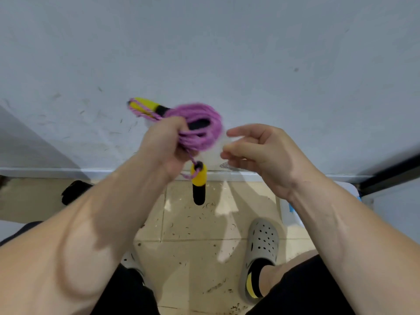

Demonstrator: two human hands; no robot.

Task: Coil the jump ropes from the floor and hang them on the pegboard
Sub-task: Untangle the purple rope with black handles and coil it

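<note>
Broadly, a grey wall (227,53) stands above a littered tile floor (186,223). White box (287,212) at right, partly behind the right forearm; contents not visible. Grey clog (263,244) near it. Left grip (166,142) is curled round a coiled purple jump rope (204,123), held up before the wall. One yellow-black handle (199,183) dangles beneath; second handle (145,105) projects upper left. Right grip (256,151) is just beside the coil, fingers loosely bent, holding nothing.
</note>
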